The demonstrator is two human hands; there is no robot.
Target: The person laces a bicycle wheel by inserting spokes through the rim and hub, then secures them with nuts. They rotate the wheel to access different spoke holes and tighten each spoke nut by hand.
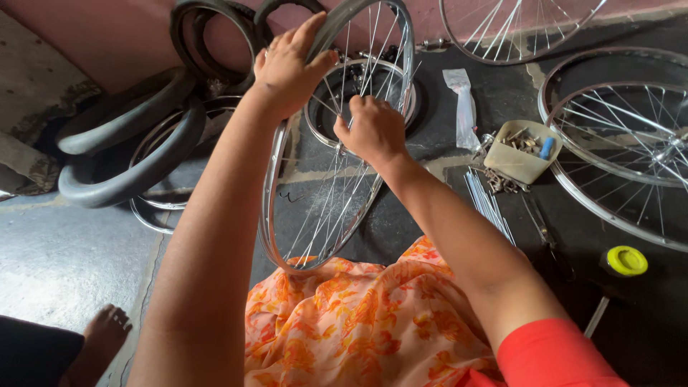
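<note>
1. Dark concrete floor (57, 258), pink wall (122, 36) behind; parts spread all around.
2. Wheel rim (276, 172): silver, spoked, standing upright on edge, lower edge resting on orange flowered cloth (358, 322) over the lap.
3. Left hand (287, 68): wrapped over the rim's upper edge, thumb one side, fingers the other, gripping it.
4. Right hand (373, 129): inside the rim among the spokes (330, 208), fingers curled and pinched at a spoke (what lies between the fingertips cannot be told).
5. Second rim (358, 104): flat on the floor behind the upright one, partly hidden by both hands.
6. Tyres (129, 158): black, heaped at left against the wall, with more rims tucked under them.
7. Box (519, 154): beige, open, holding small metal parts and a blue piece; near right of the right hand.
8. Loose spokes (487, 204): bundle on the floor just below the box.
9. Plastic bag (464, 107): clear, above the box.
10. Spoked wheels (623, 150): lying flat at far right; another at top edge.
11. Yellow lid (627, 259): round, lower right, well apart from the hands.
12. Bare foot (104, 333): lower left.
</note>
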